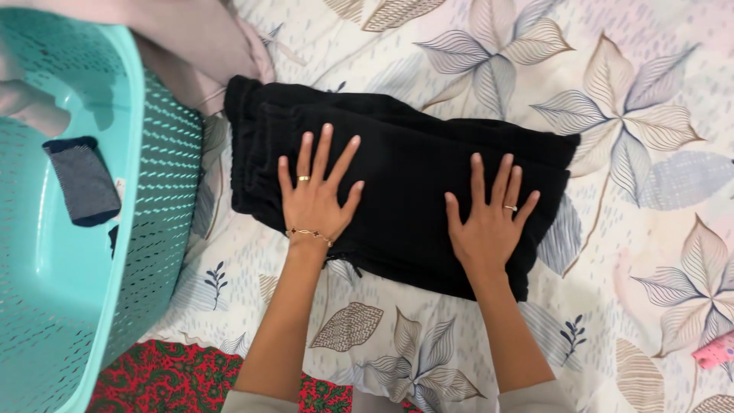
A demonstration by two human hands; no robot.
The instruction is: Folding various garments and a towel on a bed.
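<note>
A folded black garment (pixel 405 153) lies flat on a bedsheet printed with large leaves (pixel 612 99). My left hand (pixel 315 195) rests palm-down on the garment's left half, fingers spread, with a ring and a thin bracelet at the wrist. On the right half my right hand (pixel 489 218) presses flat too, fingers apart, a ring on one finger. Neither hand grips the cloth.
A turquoise perforated laundry basket (pixel 153 199) stands at the left with a small dark grey cloth (pixel 82 182) inside. Pale pink fabric (pixel 191 38) lies behind the basket. A red patterned cloth (pixel 168 375) shows at the bottom, and a pink object (pixel 715 350) at the right edge.
</note>
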